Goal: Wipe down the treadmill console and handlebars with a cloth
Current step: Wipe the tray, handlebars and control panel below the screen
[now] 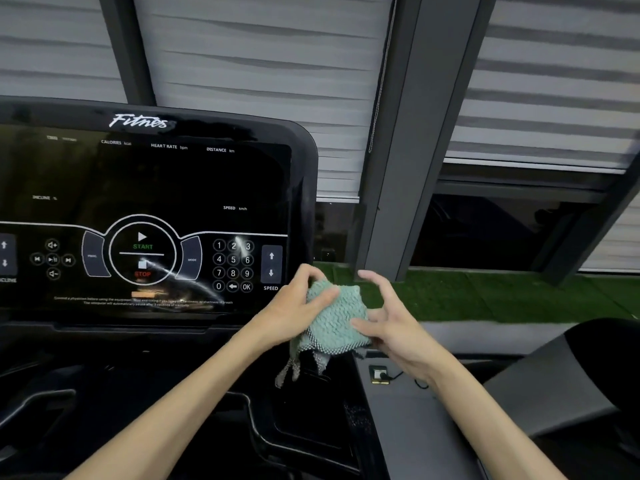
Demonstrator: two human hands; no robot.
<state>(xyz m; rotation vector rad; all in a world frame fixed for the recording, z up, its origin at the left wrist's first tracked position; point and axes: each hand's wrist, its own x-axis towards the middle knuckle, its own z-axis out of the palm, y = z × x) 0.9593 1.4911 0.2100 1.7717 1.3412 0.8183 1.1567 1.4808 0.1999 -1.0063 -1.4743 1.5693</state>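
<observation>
A bunched green cloth [334, 317] is held in the air just before the lower right corner of the treadmill console [156, 188]. The left hand [294, 313] curls around its left side. The right hand [394, 327] pins its lower edge under the thumb, with the other fingers arched loosely above.

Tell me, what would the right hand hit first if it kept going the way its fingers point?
The green cloth. The right hand points left, its fingers curled toward that cloth, which the left hand grips. Its thumb seems to touch it, though depth is unclear.
</observation>
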